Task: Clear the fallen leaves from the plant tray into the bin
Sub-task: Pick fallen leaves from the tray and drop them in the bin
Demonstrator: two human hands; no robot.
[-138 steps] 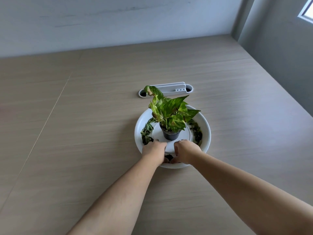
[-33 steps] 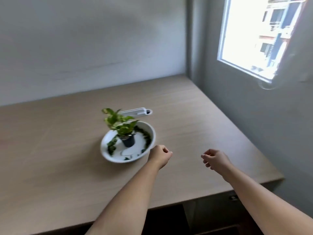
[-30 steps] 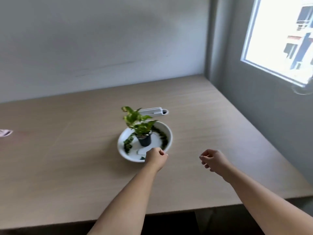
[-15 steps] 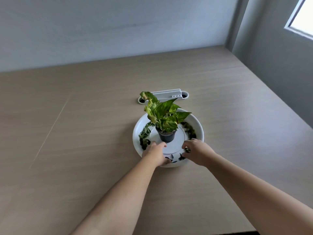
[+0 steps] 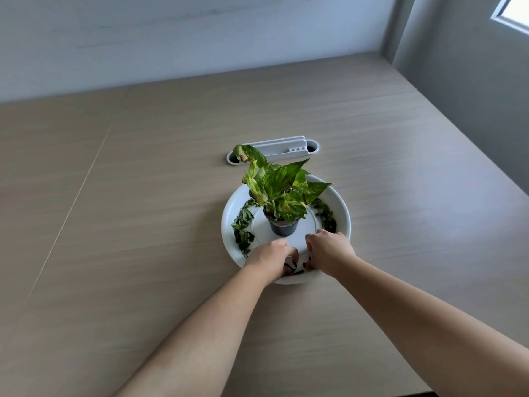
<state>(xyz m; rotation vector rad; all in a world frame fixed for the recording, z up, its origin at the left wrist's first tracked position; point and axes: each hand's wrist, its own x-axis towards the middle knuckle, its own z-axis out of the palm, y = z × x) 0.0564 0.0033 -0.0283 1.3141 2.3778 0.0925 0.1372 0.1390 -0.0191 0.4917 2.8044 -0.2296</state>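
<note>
A white round plant tray (image 5: pixel 226 224) sits mid-desk with a small black pot (image 5: pixel 282 228) of green-yellow leaves at its centre. Dark fallen leaves (image 5: pixel 242 228) lie along the tray's left channel, with more fallen leaves along the right channel (image 5: pixel 327 218). A few bits lie at the near side (image 5: pixel 295 266), between my hands. My left hand (image 5: pixel 270 257) and my right hand (image 5: pixel 330 250) reach over the tray's near rim. The fingers of both are curled down and pinched onto those leaf bits, and their tips are partly hidden. No bin is in view.
A white cable-slot cover (image 5: pixel 274 149) is set into the desk just behind the tray. Walls close the desk at the back and on the right, and a window corner (image 5: pixel 515 10) shows at top right. The desk's front edge (image 5: pixel 429 392) is at the bottom right.
A second ago both hands hung off the tray while the view pointed right at the window. The view has swung back, and both hands have come onto the tray's near side and closed in together.
</note>
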